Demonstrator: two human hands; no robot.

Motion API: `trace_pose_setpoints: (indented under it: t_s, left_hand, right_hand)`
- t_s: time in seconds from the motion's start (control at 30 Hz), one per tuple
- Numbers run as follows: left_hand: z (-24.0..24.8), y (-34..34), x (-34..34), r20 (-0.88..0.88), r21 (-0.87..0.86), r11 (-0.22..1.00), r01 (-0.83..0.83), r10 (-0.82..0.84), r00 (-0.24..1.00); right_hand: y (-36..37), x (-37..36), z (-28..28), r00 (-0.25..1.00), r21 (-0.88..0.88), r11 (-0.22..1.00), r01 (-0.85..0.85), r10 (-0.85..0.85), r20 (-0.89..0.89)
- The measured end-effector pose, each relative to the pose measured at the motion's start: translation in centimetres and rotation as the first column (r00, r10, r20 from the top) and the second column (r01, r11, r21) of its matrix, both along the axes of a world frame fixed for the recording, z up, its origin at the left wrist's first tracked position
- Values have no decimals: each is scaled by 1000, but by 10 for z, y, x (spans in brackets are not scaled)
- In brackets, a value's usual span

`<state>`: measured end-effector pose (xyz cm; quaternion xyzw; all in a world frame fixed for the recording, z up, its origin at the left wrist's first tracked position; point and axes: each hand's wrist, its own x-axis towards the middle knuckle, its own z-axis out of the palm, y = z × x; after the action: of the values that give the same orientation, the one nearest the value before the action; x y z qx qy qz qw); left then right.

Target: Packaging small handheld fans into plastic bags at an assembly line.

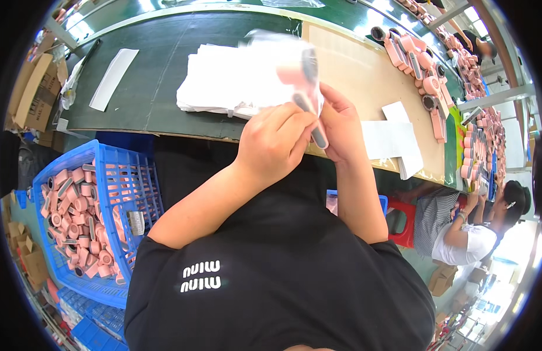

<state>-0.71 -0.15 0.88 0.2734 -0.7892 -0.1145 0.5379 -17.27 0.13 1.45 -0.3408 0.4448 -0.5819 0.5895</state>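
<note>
A pink handheld device (291, 75) with grey parts is held upright between my hands over the table's near edge. Its upper end is smeared by motion, and a clear film seems to be round it. My left hand (275, 137) is closed in a pinch at its lower part, beside a grey strip. From the other side my right hand (341, 120) grips it, its fingers partly hidden behind the device. Just beyond my hands lies a stack of thin white sheets or bags (215, 79), partly covered by the device.
A blue crate (122, 205) full of similar pink devices stands at left below the table. More pink devices (420, 64) lie at the table's right. White slips (394, 140) lie near my right hand, another white strip (113, 79) far left. A person (467, 240) sits at right.
</note>
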Motion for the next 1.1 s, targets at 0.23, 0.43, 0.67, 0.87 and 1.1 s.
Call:
trace_pose_setpoints:
  t_s: [0.23, 0.43, 0.67, 0.87, 1.1]
  left_hand:
    - [-7, 15, -8, -39, 22, 993, 119, -118, 992]
    - [4, 20, -6, -41, 136, 957, 258, -255, 966]
    - [10, -42, 25, -121, 87, 995, -45, 55, 991]
    - [6, -73, 5, 399, 186, 938, -292, 199, 895]
    - [10, -64, -4, 500, 216, 919, -329, 186, 846]
  right_hand:
    - [5, -19, -12, 969, -33, 994, 106, -96, 227]
    - [27, -54, 4, 872, -266, 897, 354, -420, -253]
    - [142, -185, 28, 441, 345, 934, 94, 272, -855]
    - [258, -272, -137, 23, 879, 465, 104, 883, -469]
    - [368, -297, -239, 597, 985, 108, 132, 785, -166]
